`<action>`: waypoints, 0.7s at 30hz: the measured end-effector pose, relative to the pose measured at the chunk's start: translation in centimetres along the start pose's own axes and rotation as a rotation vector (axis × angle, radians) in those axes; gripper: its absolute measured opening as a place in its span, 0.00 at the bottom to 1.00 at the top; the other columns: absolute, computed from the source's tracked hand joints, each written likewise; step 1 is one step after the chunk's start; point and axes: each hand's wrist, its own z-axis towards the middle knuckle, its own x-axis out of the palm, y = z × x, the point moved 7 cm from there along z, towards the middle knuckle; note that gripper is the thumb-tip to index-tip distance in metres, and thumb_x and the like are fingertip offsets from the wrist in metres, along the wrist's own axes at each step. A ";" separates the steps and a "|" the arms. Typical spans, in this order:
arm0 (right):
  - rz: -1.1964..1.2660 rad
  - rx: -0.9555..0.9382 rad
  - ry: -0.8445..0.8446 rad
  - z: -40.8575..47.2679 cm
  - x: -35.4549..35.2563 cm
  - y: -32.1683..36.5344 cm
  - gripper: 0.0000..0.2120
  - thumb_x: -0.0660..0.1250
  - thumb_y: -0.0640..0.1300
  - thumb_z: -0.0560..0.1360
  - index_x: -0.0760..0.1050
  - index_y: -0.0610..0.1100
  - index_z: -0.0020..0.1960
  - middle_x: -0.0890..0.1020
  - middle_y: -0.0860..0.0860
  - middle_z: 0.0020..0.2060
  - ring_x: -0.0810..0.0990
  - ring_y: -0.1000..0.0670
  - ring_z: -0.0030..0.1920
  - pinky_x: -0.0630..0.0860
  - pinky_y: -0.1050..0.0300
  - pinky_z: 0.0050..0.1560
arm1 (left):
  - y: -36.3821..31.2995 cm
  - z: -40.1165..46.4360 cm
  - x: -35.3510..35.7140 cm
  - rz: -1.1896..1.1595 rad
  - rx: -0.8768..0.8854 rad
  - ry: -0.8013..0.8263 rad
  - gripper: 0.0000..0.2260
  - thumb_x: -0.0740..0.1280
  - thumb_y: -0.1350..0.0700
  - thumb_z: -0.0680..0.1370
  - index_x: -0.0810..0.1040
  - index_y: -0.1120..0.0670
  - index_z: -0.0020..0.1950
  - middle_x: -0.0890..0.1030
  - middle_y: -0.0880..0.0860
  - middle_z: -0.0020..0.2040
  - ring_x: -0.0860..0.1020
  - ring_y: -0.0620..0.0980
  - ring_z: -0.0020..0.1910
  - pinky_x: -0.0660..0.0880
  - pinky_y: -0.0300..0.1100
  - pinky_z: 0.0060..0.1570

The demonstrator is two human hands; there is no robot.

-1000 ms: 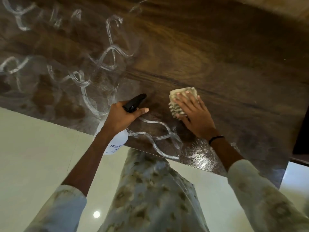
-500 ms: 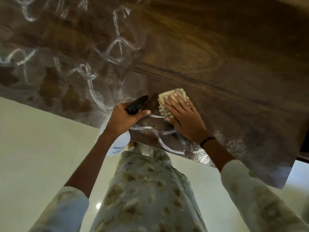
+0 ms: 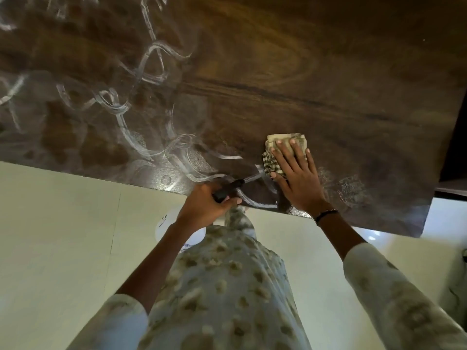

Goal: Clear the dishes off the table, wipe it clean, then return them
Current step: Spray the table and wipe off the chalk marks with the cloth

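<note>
The counter [image 3: 290,72] is finished in glossy, wet-streaked wood grain; the cloth [image 3: 271,157] is woven and checked; the floor [image 3: 63,236] is smooth-tiled.

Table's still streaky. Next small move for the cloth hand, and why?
Probably sweep the right hand, flat on the cloth, leftward along the near edge: white streaks cover the table there. Left hand holds the spray bottle.

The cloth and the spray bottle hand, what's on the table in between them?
In the head view, only wet whitish streaks cross the dark table between the cloth under the right hand and the left hand gripping the spray bottle.
</note>
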 end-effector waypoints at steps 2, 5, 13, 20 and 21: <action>0.013 0.004 -0.011 0.0 -0.1 0.1 0.27 0.50 0.55 0.81 0.52 0.49 0.78 0.55 0.50 0.77 0.50 0.45 0.78 0.47 0.43 0.76 | 0.2 -0.3 0.6 0.063 -0.008 0.007 0.12 0.76 0.46 0.68 0.77 0.50 0.35 0.78 0.47 0.29 0.78 0.47 0.32 0.75 0.42 0.37; 0.034 -0.009 -0.013 0.0 -0.1 -0.2 0.27 0.51 0.54 0.81 0.51 0.50 0.78 0.54 0.51 0.77 0.49 0.46 0.78 0.47 0.43 0.76 | 0.2 -0.6 1.2 0.151 0.006 0.019 0.15 0.75 0.44 0.68 0.72 0.49 0.32 0.73 0.45 0.26 0.74 0.51 0.31 0.70 0.42 0.34; 0.054 0.016 -0.006 -1.1 0.4 0.5 0.27 0.50 0.54 0.81 0.52 0.49 0.78 0.55 0.50 0.77 0.50 0.45 0.78 0.48 0.42 0.75 | -0.1 -1.1 1.9 0.294 0.050 0.137 0.19 0.74 0.40 0.67 0.75 0.54 0.36 0.79 0.53 0.33 0.79 0.56 0.37 0.72 0.44 0.36; 0.078 0.000 0.033 -3.5 1.7 1.5 0.27 0.48 0.55 0.81 0.50 0.50 0.78 0.53 0.51 0.78 0.48 0.46 0.78 0.48 0.41 0.76 | 0.8 -1.6 2.2 0.365 0.062 0.184 0.21 0.75 0.40 0.65 0.76 0.57 0.38 0.81 0.54 0.35 0.79 0.55 0.38 0.75 0.48 0.39; 0.079 -0.002 0.034 -3.7 1.8 1.6 0.27 0.48 0.55 0.81 0.50 0.50 0.78 0.53 0.51 0.78 0.48 0.46 0.78 0.48 0.41 0.76 | 0.9 -1.7 2.2 0.368 0.060 0.173 0.20 0.75 0.41 0.66 0.77 0.57 0.39 0.81 0.54 0.35 0.79 0.55 0.38 0.75 0.48 0.39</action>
